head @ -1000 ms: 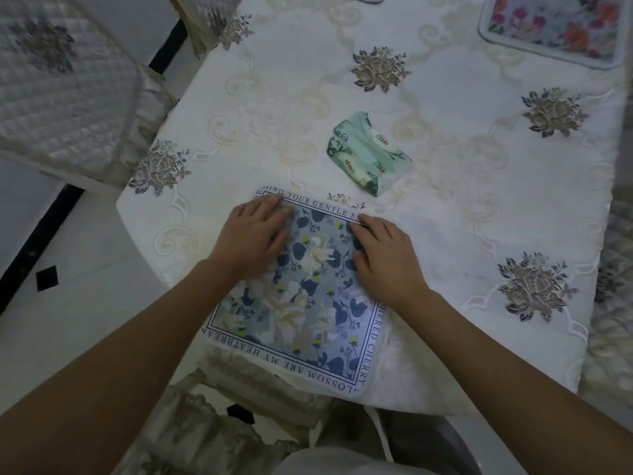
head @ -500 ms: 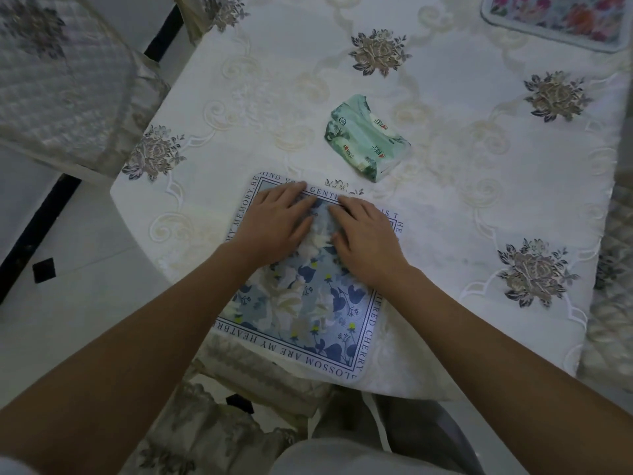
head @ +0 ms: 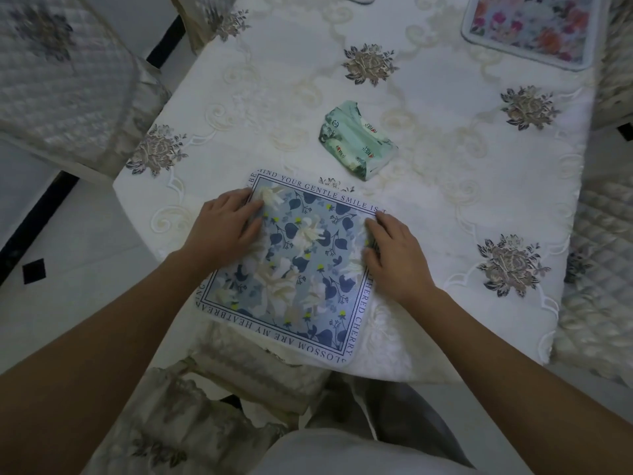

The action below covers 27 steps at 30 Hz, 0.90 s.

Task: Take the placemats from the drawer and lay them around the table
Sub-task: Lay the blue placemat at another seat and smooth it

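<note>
Square placemat (head: 294,269): smooth thin sheet, rounded corners, blue-and-cream floral print. Lies flat at near edge of tabletop (head: 445,207), which is covered in cream embroidered lace cloth.

Left hand (head: 227,224) flat on mat's left edge, grip released. Right hand (head: 394,252) presses fingertips on mat's right edge, fingers slightly bent, grasping nothing.

Half second earlier both hands sat close together mid-mat; now spread to opposite sides.

Border text reads "YOUR GENTLE SMILE IS", "CHERRY", "LOSSOM ARE MY".

Crumpled green tissue pack (head: 358,140) just beyond mat, red logos unreadable. Second floral mat (head: 534,27) at far right.
</note>
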Available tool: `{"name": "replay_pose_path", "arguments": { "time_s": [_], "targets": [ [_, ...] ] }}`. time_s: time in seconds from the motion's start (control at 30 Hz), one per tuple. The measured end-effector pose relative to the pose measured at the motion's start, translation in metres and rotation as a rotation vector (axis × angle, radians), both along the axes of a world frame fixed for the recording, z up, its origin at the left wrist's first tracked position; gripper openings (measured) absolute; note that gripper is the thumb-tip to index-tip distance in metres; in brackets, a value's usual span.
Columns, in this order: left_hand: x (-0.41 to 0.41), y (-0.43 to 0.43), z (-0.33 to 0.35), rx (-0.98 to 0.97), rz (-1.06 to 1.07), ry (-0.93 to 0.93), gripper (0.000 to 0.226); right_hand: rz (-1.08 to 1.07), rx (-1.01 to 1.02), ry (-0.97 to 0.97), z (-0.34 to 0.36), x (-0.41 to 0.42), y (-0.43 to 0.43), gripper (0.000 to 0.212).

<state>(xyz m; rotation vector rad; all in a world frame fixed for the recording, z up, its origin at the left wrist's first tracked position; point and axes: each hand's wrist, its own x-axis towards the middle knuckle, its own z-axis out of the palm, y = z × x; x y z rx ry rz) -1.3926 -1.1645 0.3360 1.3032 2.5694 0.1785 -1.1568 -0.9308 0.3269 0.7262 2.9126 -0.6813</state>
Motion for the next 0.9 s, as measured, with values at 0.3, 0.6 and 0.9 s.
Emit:
{"name": "replay_pose_path", "arguments": {
  "time_s": [0.3,0.6,0.9],
  "targets": [
    [0.054,-0.08,-0.004,0.048,-0.02,-0.051,0.051,0.085,-0.032,-0.008,-0.004,0.068,-0.048,0.055],
    [0.097,-0.114,-0.005,0.068,0.077,-0.005,0.051,0.102,-0.068,0.032,-0.002,0.093,-0.071,0.049],
    [0.068,-0.079,0.0,0.033,0.103,-0.038,0.056,0.016,-0.013,0.039,-0.001,0.044,-0.041,0.053]
  ]
}}
